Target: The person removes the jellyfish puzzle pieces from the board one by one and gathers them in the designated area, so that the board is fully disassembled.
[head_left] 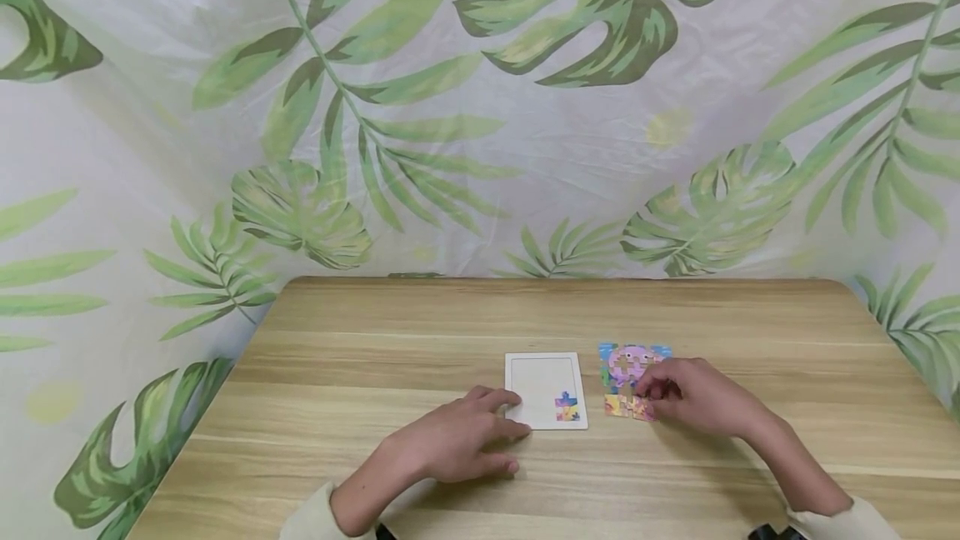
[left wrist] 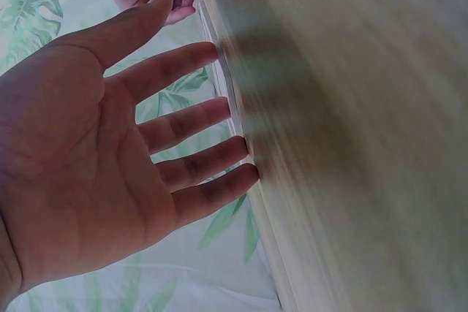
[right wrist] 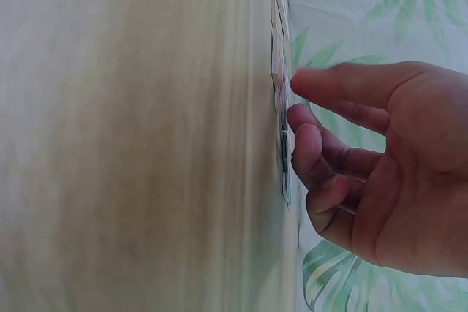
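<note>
A white puzzle tray (head_left: 536, 377) lies flat on the table with a few joined jigsaw pieces (head_left: 567, 407) in its lower right corner. My left hand (head_left: 467, 437) is spread at the tray's left side, fingers extended, with fingertips on its lower left edge; the left wrist view shows the open palm (left wrist: 88, 144). Beside the tray, a colourful, partly gapped jigsaw picture (head_left: 619, 361) with a pink face lies on the table. My right hand (head_left: 697, 397) is over its lower right part, fingers bent. In the right wrist view the thumb (right wrist: 314, 84) and index fingertip are right at the pieces (right wrist: 280, 93), slightly apart; I cannot tell whether they pinch one.
The wooden table (head_left: 360, 365) extends around the tray and puzzle. A leaf-patterned cloth (head_left: 420, 148) hangs behind its far edge and down both sides. Pale sleeves (head_left: 318, 515) and dark wrist straps show at the near edge.
</note>
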### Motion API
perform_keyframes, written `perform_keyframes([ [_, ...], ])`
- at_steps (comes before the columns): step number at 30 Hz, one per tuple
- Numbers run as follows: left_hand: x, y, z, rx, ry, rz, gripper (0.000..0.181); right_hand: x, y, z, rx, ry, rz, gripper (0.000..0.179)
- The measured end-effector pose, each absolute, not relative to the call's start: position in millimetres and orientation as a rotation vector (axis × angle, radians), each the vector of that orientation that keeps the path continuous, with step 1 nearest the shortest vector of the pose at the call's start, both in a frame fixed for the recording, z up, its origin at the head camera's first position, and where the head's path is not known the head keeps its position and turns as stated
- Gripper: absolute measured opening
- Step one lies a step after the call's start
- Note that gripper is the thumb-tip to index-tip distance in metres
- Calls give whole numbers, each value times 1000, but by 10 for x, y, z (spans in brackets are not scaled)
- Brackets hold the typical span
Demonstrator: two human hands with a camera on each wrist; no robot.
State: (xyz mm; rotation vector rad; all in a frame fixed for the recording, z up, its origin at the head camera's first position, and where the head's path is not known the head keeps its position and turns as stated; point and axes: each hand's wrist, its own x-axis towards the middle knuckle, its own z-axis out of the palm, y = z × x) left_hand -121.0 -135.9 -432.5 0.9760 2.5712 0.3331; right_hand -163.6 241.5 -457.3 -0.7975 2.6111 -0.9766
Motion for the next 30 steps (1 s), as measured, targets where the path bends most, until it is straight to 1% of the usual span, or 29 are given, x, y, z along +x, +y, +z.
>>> perform_keyframes([
  [7,-1215,-1351,-4325,982,2574,326,44,-1619,2397,-4568,-779,2617,-968,24],
  [30,-1207,-1351,-4320,971,2578,338,44,-1625,2370,-4559,-734,2638,-949,23],
])
